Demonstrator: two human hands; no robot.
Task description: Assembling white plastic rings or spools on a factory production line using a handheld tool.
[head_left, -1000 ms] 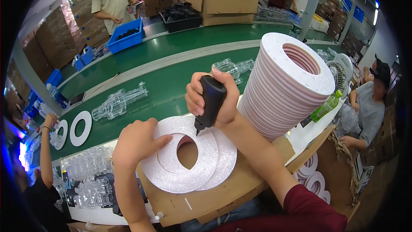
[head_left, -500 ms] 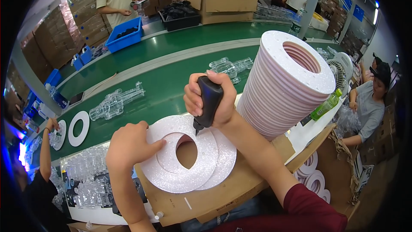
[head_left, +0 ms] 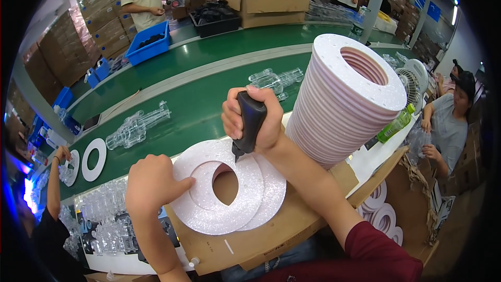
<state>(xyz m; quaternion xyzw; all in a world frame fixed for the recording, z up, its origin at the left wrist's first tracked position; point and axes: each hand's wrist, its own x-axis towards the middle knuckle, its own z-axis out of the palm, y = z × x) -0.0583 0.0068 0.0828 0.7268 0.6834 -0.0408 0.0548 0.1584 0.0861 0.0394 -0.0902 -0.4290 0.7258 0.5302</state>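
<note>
My right hand (head_left: 255,120) is wrapped around a black squeeze bottle (head_left: 250,117), held nozzle down. Its tip meets, or hovers just above, the upper white glittery ring (head_left: 248,196) close to the centre hole. This ring overlaps a second glittery ring (head_left: 274,193) on its right; both lie flat over brown cardboard. At the left edge of the upper ring, my left hand (head_left: 151,185) rests its thumb on the surface, while the other fingers curl down, mostly hidden. To the right of my right hand rises a tall stack of similar rings (head_left: 339,115).
Clear plastic parts (head_left: 138,128) lie on the green conveyor (head_left: 198,107), with more heaped at left. A co-worker's hand (head_left: 63,154) touches ring pieces at far left. Loose rings fill an open carton (head_left: 417,203) at right. A green bottle (head_left: 396,125) stands beside the stack.
My left hand has slid slightly left and down, its thumb nearer the ring's outer edge. The squeeze bottle's nozzle stays by the hole. At right, the co-worker's lower hand has risen.
</note>
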